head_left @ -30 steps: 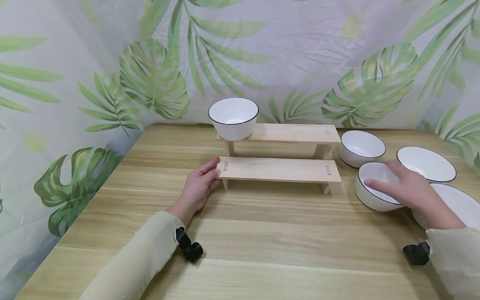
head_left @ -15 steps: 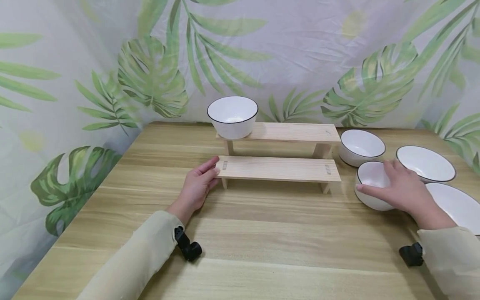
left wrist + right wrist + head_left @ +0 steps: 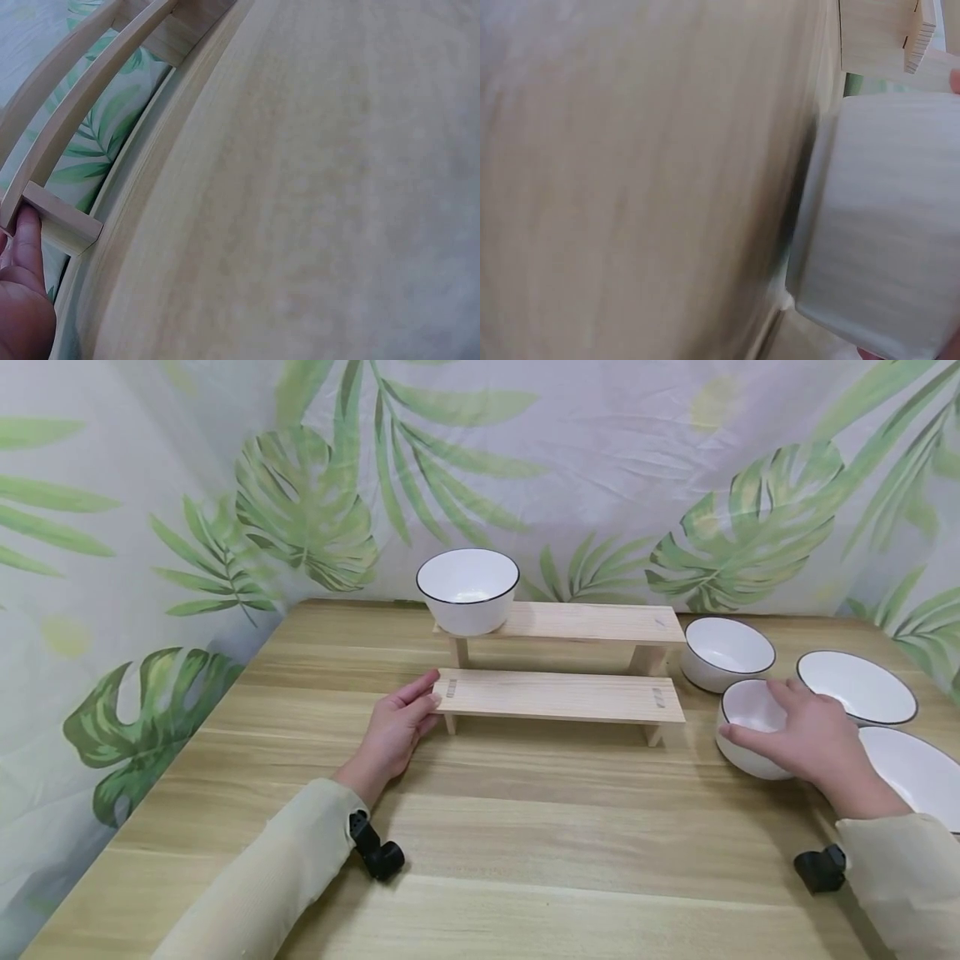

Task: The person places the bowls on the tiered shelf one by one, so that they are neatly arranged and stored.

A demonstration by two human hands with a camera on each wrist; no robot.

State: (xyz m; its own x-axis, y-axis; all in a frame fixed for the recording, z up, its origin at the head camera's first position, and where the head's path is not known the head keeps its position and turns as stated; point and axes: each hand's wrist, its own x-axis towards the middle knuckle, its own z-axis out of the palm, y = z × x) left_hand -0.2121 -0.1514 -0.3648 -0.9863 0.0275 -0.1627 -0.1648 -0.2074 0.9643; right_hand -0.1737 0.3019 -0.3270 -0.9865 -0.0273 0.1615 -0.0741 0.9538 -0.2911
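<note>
My left hand (image 3: pixel 397 727) pinches the left end of a two-tier wooden shelf (image 3: pixel 555 695), thumb on top of the lower board. In the left wrist view, fingers (image 3: pixel 28 240) lie against that board beside a leg. On the right, my right hand (image 3: pixel 813 735) grips a white, dark-rimmed bowl (image 3: pixel 750 706) from above, thumb at its left rim and fingers at the far rim. This bowl's pale side (image 3: pixel 885 217) fills the right part of the right wrist view, close to the table. Another white bowl (image 3: pixel 468 593) stands upright on the upper board's left end.
Behind the held bowl stands a similar bowl (image 3: pixel 727 652). Two wider white bowls (image 3: pixel 858 685) sit to its right, the nearer one partly behind my hand. The wooden table (image 3: pixel 525 843) stretches in front of the shelf, and a leaf-patterned cloth (image 3: pixel 585 460) hangs behind.
My right hand has shifted slightly left over the bowl, its thumb moving from inside the opening to the left rim. The left hand and shelf have stayed put.
</note>
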